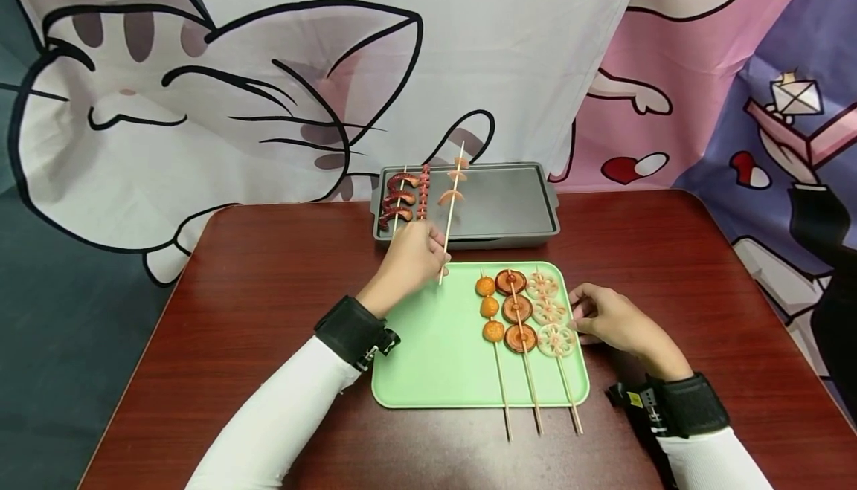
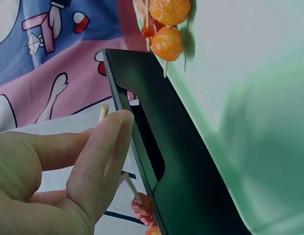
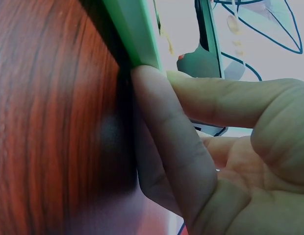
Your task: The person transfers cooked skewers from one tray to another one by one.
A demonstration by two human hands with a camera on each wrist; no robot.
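My left hand [image 1: 415,256] pinches the lower end of a thin wooden skewer [image 1: 451,207] carrying pale pink pieces, tilted up over the grey metal tray [image 1: 515,207]. In the left wrist view my fingers [image 2: 100,156] close round the stick [image 2: 105,110] beside the grey tray's rim [image 2: 142,147]. My right hand [image 1: 605,319] rests on the table, its fingertips [image 3: 162,132] against the right rim of the green tray [image 1: 435,356]. Three skewers lie on that tray: orange balls [image 1: 491,308], brown mushroom caps [image 1: 517,310] and lotus root slices [image 1: 550,311].
Two skewers lie at the grey tray's left end, one of dark curled pieces [image 1: 398,200] and one of red pieces [image 1: 423,191]. The trays stand on a dark red wooden table [image 1: 268,282]. A cartoon cloth [image 1: 268,103] hangs behind it.
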